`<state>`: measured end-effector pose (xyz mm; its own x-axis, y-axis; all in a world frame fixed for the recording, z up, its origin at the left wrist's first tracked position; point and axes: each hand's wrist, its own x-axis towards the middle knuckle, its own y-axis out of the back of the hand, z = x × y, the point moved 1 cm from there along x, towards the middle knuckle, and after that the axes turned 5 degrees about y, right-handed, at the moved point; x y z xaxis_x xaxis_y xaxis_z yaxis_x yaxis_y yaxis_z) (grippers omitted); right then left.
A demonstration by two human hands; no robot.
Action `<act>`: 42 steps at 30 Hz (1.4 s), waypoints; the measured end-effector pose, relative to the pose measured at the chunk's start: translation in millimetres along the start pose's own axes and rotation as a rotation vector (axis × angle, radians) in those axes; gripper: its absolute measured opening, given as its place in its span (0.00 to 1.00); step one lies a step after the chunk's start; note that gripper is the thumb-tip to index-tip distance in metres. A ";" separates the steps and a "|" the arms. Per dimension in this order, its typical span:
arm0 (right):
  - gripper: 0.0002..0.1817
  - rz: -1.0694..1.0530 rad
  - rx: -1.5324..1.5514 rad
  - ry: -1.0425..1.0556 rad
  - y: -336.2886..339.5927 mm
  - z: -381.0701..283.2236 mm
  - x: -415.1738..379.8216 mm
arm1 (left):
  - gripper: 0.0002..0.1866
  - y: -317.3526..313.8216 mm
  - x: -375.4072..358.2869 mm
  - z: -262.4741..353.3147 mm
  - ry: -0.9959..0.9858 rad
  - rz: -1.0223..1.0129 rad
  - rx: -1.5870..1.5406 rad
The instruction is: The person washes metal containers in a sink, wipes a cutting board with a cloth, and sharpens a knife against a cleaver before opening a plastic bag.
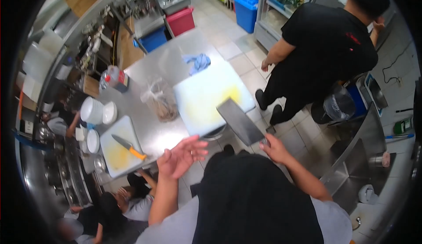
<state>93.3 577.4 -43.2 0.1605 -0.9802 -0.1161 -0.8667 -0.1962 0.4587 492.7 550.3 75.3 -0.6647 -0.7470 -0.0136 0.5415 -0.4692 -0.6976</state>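
Cleaver [241, 122]: grasped at the handle end by the right hand [275, 149], fingers closed around the grip. The broad grey blade projects from the fist toward the far left, and its far end overlaps the near right part of the large white cutting board [200, 86] in view. The near end of the blade lies outside the board outline, with floor visible beyond. Contact between blade and board: cannot tell.

Left hand [179, 157]: raised near the near edge of the steel table [167, 53], left of the cleaver and well apart from it. Palm exposed, fingers spread and loosely curled, a ring on one finger; nothing held.

Large board: yellow staining toward its right side. Blue cloth [199, 63] crumpled at its far edge. Clear plastic bag [163, 102] with brown contents, just beside the board's left edge.

Farther left: bottle [118, 79] with a red cap. White bowls [92, 111] stand near the left side of the table. Nearer, a smaller cutting board [126, 127] carries a knife [128, 147]; its dark blade points far left, orange handle toward the near right.

Surroundings: co-worker in black [325, 46] standing to the right of the table, beside a glass-fronted cabinet [267, 35]. Blue lidded bin [246, 12] on the tiled floor at the far side. Red tub [180, 22] beyond the table's far edge. Other people at the near left, partly hidden.
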 end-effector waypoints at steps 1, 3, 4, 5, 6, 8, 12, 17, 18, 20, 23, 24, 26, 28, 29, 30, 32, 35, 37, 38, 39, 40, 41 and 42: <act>0.18 -0.070 0.033 -0.025 -2.1 1.4 17.5 | 0.54 6.9 8.6 3.1 0.013 -0.027 0.010; 0.15 -0.044 0.007 0.005 -3.5 -24.9 49.9 | 0.54 21.1 26.4 15.0 0.021 -0.065 0.044; 0.13 -0.002 -0.057 0.078 -2.6 -45.1 61.8 | 0.54 27.7 31.4 21.2 0.033 -0.072 0.065; 0.13 -0.013 -0.046 0.080 -1.6 -59.7 75.4 | 0.53 35.4 35.8 27.5 0.022 -0.054 0.079; 0.14 -0.022 -0.033 0.072 -4.4 -66.5 83.8 | 0.53 41.7 37.5 31.4 0.020 -0.038 0.088; 0.14 0.030 -0.129 0.180 -19.6 -67.6 103.4 | 0.51 56.5 37.7 41.1 0.007 0.037 0.140; 0.14 -0.184 -0.679 0.150 -35.4 -26.9 161.0 | 0.45 76.9 44.7 56.0 -0.049 0.268 0.226; 0.08 -0.401 0.273 -0.389 -2.2 -29.6 241.4 | 0.30 127.0 81.2 78.5 -0.179 0.716 0.359; 0.08 -0.408 0.272 -0.387 5.4 -26.9 249.5 | 0.29 137.0 93.0 82.1 -0.230 0.848 0.387; 0.06 -0.488 0.684 -0.443 25.9 -23.3 273.6 | 0.24 155.9 125.1 89.4 -0.297 0.934 0.377; 0.07 -0.512 0.753 -0.435 51.6 -16.3 299.2 | 0.19 203.5 182.3 89.5 -0.271 1.258 0.426; 0.07 -0.512 0.788 -0.432 60.0 -12.4 307.3 | 0.19 221.8 205.8 89.0 -0.278 1.262 0.438; 0.08 -0.533 0.824 -0.426 77.5 -3.2 323.5 | 0.26 260.1 255.3 84.4 -0.121 1.290 0.651; 0.08 -0.566 0.857 -0.432 93.5 6.6 338.2 | 0.31 277.4 309.9 80.7 -0.078 1.346 0.944; 0.08 -0.581 0.856 -0.430 98.9 17.5 347.1 | 0.37 283.0 333.2 73.6 -0.031 1.380 1.234; 0.08 -0.588 0.861 -0.424 104.3 25.2 353.6 | 0.37 295.4 352.2 59.4 -0.034 1.387 1.242; 0.08 -0.585 0.844 -0.375 115.4 35.6 368.9 | 0.47 317.2 395.7 45.4 -0.249 1.374 1.799; 0.07 -0.614 0.919 -0.403 134.7 32.8 387.7 | 0.51 312.9 429.9 27.7 -0.030 1.242 1.737; 0.06 -0.576 0.939 -0.405 140.6 25.5 389.7 | 0.48 328.9 431.0 5.6 0.086 1.188 1.728; 0.06 -0.573 0.991 -0.412 143.6 19.8 388.2 | 0.46 332.3 431.9 2.1 0.204 1.116 1.720; 0.06 -0.584 0.995 -0.389 146.6 16.1 391.2 | 0.46 335.5 430.0 2.0 0.181 1.132 1.719; 0.06 -0.587 1.005 -0.370 149.8 13.9 390.6 | 0.40 334.2 427.0 2.1 0.216 1.153 1.635; 0.06 -0.595 0.980 -0.318 153.1 12.0 393.2 | 0.36 330.1 427.9 6.8 0.241 1.169 1.555; 0.06 -0.605 0.960 -0.300 156.3 8.6 395.3 | 0.36 324.4 428.1 11.6 0.214 1.168 1.562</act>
<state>17.3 159.5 -25.0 0.6619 -0.6631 -0.3495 -0.7085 -0.4012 -0.5806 389.8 72.9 -148.5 0.3195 -0.9444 -0.0776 0.5135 0.1037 0.8518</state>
